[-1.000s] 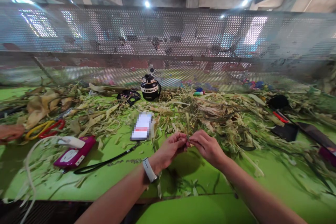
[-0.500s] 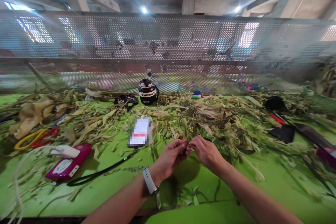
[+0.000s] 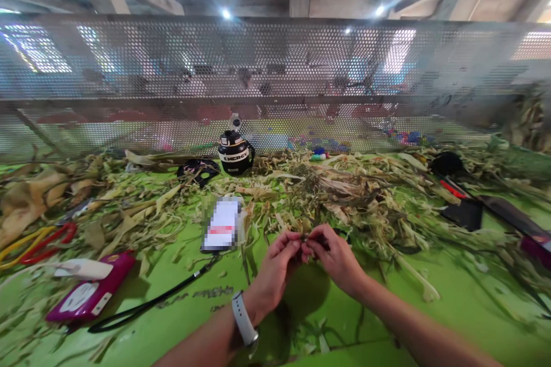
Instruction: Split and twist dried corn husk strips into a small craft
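My left hand (image 3: 278, 266), with a pale watch (image 3: 244, 318) on its wrist, is pinched near the middle of the green table (image 3: 185, 321). Facing it, my right hand (image 3: 338, 255) is pinched too, and the fingertips of both meet around a small dark piece, perhaps plant strip, mostly hidden by the fingers. Just beyond the hands lies a heap of dry husk strips (image 3: 344, 183). To the left of them a phone (image 3: 222, 223) with a black strap rests on the table.
A black bottle (image 3: 235, 153) stands before the perforated metal screen (image 3: 275, 80). At left are a magenta device (image 3: 92, 292) with a white plug and red-and-yellow-handled scissors (image 3: 47, 243). A black tool (image 3: 465, 212) lies right.
The view has shifted slightly, so the bottle, phone and magenta device appear farther left. My hands remain together; the upright strip seen above my fingertips no longer shows clearly.
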Available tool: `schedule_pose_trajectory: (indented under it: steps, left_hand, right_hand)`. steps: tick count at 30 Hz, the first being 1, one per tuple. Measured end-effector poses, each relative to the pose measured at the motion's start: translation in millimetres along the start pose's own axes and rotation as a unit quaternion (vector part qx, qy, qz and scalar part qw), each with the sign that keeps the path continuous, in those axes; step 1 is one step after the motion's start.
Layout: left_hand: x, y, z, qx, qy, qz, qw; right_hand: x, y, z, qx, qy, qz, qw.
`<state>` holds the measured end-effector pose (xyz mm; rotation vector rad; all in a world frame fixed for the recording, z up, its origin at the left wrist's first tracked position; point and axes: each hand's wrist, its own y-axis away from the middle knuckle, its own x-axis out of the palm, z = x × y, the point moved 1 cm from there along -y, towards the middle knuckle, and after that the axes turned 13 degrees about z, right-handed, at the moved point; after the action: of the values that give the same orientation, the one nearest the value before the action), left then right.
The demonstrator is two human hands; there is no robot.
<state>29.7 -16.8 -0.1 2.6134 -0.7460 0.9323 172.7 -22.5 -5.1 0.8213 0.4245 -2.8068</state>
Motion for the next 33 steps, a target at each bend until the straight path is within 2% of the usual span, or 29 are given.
schedule_pose_trajectory:
  steps: [3,6,12,16,20,26,33]
  left_hand:
    - [2.0,1.4,-2.8,0.011,-0.022,0.006,1.000]
    - [2.6,1.6,-4.5,0.002,-0.023,0.007,1.000]
    - [0.9,-0.8,-2.2,-0.015,-0.039,0.008,0.999]
    - [2.2,0.1,-6.1,-0.005,-0.126,0.015,0.992]
    - [1.0,0.4,-10.7,0.003,-0.240,0.048,0.970]
    - [-3.9,-0.8,-9.7,0.033,-0.392,0.082,0.916]
    - [-2.1,-0.3,-9.3,0.029,-0.347,0.099,0.932]
  right_hand:
    - [2.2,-0.3,-0.8,0.034,-0.069,0.024,0.997]
    - [1.7,-1.0,2.4,0.023,-0.069,0.061,0.995]
    - [-2.6,-1.5,8.8,0.006,-0.049,0.057,0.997]
    - [-4.7,-0.9,5.8,0.017,-0.033,0.060,0.998]
    - [-6.2,0.1,4.6,0.027,-0.063,0.084,0.994]
    - [-6.9,2.5,12.7,0.030,-0.098,0.124,0.987]
    - [-4.1,3.5,13.3,0.055,-0.180,0.148,0.971]
